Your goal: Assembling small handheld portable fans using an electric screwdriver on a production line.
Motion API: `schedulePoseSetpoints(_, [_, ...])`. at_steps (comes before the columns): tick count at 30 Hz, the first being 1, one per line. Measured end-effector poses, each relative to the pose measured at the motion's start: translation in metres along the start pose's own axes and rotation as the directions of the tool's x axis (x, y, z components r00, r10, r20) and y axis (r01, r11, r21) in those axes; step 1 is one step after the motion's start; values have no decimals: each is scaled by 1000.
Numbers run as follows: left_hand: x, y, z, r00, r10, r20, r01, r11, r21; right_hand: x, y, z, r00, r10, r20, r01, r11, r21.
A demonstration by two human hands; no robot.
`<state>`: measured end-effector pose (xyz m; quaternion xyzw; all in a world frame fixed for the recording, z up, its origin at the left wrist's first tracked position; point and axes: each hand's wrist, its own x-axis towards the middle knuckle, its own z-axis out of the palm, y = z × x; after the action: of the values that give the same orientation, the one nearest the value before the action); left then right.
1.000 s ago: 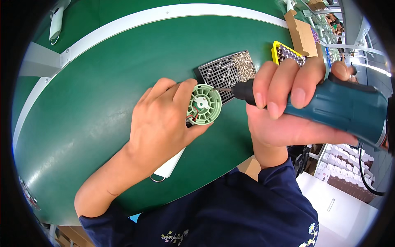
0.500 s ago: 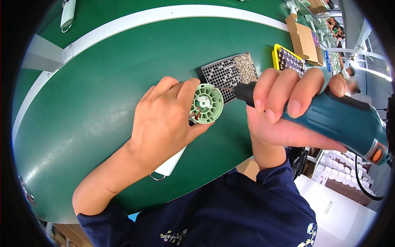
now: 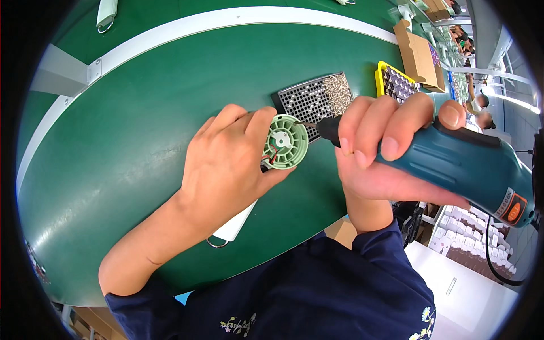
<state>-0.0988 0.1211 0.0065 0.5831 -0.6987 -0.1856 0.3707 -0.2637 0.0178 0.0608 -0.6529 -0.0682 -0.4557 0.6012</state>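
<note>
My left hand [image 3: 221, 153] is closed around a light green, round fan housing [image 3: 293, 143], its ribbed open side facing up. Red and dark wires show inside, near a pale hub. A white handle [image 3: 233, 228] with a metal ring comes out below that hand; whether it joins the housing is hidden. My right hand [image 3: 385, 141] grips a teal electric screwdriver [image 3: 459, 158] with a black nose. Its thin bit points left to the housing's upper right rim, where it seems to touch. Just behind lies a black screw tray [image 3: 303, 102], full of holes, with loose screws heaped at its right.
A yellow-rimmed tray [image 3: 381, 79] of dark parts sits at the far right beside an open cardboard box [image 3: 416, 56]. A white rail [image 3: 238, 16] borders the green table [image 3: 130, 147]. The screwdriver's cord [image 3: 490, 255] hangs at right. Other people are in the distance.
My right hand and the screwdriver have shifted slightly left, its nose closer to the housing. The left hand and housing stay nearly still. Beyond the rail, a white ringed item has moved right.
</note>
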Motion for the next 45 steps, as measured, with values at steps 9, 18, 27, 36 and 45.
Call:
schedulePoseSetpoints(9, [2,4,0,991,134,-3,-134,984,-121,2,1,4,995,-6,-104,4,1000,-16])
schedulePoseSetpoints(18, [2,1,3,994,112,-17,-113,987,-112,0,-6,2,992,-72,-100,70,997,-25])
schedulePoseSetpoints(27, [5,-1,3,994,111,-18,-112,987,-118,1,5,-5,998,-54,-27,55,998,35])
schedulePoseSetpoints(36, [5,1,2,999,41,-9,-42,989,-142,3,5,7,991,-4,-133,2,1000,-18])
schedulePoseSetpoints(45, [3,0,5,1000,13,-9,-14,988,-155,-4,21,15,961,15,-277,-20,1000,-15])
